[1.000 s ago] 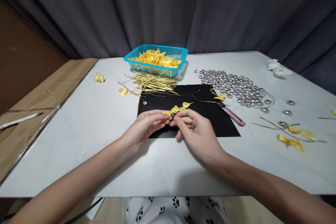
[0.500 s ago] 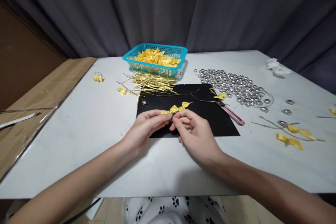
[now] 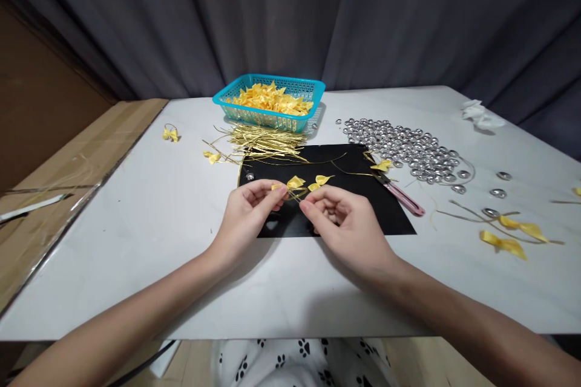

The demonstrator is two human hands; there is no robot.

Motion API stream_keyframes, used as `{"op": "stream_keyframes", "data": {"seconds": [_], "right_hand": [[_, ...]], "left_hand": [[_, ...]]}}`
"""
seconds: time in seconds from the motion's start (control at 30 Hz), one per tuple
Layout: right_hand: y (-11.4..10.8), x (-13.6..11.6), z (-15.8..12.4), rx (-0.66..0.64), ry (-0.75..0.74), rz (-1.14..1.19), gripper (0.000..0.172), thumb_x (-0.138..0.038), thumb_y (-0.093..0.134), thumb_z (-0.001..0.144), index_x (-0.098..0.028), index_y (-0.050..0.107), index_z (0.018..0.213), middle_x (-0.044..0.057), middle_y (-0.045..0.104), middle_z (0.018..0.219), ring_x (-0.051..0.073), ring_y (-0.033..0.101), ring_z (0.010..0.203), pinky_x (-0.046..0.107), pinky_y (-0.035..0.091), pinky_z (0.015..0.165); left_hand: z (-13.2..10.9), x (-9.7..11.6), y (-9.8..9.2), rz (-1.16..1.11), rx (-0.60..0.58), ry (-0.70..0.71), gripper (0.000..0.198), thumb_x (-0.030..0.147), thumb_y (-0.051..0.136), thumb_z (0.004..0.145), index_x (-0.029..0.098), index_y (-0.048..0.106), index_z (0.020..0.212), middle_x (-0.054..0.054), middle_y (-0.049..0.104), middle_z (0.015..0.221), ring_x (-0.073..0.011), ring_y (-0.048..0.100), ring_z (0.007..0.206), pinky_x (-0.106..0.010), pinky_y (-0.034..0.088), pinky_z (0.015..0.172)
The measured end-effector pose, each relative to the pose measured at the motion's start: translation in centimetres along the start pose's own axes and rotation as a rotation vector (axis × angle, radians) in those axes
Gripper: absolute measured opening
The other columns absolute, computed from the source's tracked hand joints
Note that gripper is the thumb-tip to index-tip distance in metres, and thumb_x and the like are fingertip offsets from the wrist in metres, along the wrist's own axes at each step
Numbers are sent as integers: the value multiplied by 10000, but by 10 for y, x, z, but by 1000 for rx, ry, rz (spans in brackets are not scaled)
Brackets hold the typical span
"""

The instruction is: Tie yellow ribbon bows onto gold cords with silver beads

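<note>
Over the black sheet (image 3: 290, 227), my left hand (image 3: 252, 211) pinches a yellow ribbon bow (image 3: 296, 182) between thumb and fingertips. Thin wire strands (image 3: 297, 196) run from the bow toward my right hand (image 3: 342, 217), whose thumb and forefinger are pressed together on them. Just beyond my right fingertips is a second yellow bow (image 3: 321, 182), apart from the first. A small silver bead (image 3: 250, 176) sits on the sheet by my left hand. My curled lower fingers are partly hidden.
Behind the sheet stands a teal basket (image 3: 218, 100) of yellow bows, with a heap of gold wire ties (image 3: 267, 142) before it. Silver beads (image 3: 403, 148) spread at right, near a pink cutter (image 3: 408, 201). Loose bows (image 3: 503, 245) lie at far right, one finished-looking bow (image 3: 170, 133) at left.
My hands have drawn slightly apart, and the wire strands now show between them. The held bow has shifted a little left and up, separating from the bow behind.
</note>
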State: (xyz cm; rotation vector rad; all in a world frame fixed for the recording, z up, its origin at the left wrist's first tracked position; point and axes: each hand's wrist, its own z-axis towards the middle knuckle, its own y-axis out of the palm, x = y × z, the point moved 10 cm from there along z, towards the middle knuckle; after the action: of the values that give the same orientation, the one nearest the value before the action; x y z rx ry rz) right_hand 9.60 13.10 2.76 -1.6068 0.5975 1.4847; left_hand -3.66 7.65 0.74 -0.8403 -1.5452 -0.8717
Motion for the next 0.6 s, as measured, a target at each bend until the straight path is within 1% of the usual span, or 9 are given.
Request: {"op": "stream_keyframes", "data": {"seconds": [0.1, 0.27, 0.4, 0.5, 0.6], "right_hand": [[0, -4, 2, -25, -7, -3, 123, -246, 585, 769, -146, 584, 697, -6, 513, 572, 87, 465, 507, 212, 376, 476], [13, 5, 1, -100, 68, 15, 132, -246, 546, 804, -145, 572, 723, -24, 487, 541, 88, 470, 483, 211, 359, 460], [16, 7, 0, -115, 69, 23, 137, -235, 524, 818, -152, 542, 710, -37, 470, 528, 89, 481, 474, 211, 361, 463], [17, 9, -1, -118, 87, 39, 147, -235, 520, 821, -155, 528, 698, -44, 456, 513, 88, 478, 458, 212, 364, 458], [16, 9, 0, -115, 108, 38, 148, -233, 525, 817, -151, 535, 694, -42, 463, 508, 86, 475, 455, 212, 369, 461]], "left_hand": [[0, 3, 0, 11, 2, 30, 124, 278, 708, 734, 157, 683, 748, 16, 640, 687, -72, 551, 641, -177, 440, 620], [-5, 11, 5, 17, 20, 69, 109, 263, 711, 723, 159, 680, 716, 13, 653, 696, -79, 556, 637, -179, 449, 609], [-7, 10, 7, 6, 21, 35, 94, 241, 723, 701, 157, 684, 712, 14, 661, 676, -85, 572, 637, -187, 460, 627], [-7, 5, 10, -1, -4, -3, 105, 241, 733, 690, 152, 685, 720, 6, 676, 700, -90, 588, 658, -192, 468, 651], [-6, 5, 11, -2, -20, -10, 111, 238, 740, 684, 149, 681, 717, 8, 676, 697, -86, 586, 648, -189, 468, 647]]}}
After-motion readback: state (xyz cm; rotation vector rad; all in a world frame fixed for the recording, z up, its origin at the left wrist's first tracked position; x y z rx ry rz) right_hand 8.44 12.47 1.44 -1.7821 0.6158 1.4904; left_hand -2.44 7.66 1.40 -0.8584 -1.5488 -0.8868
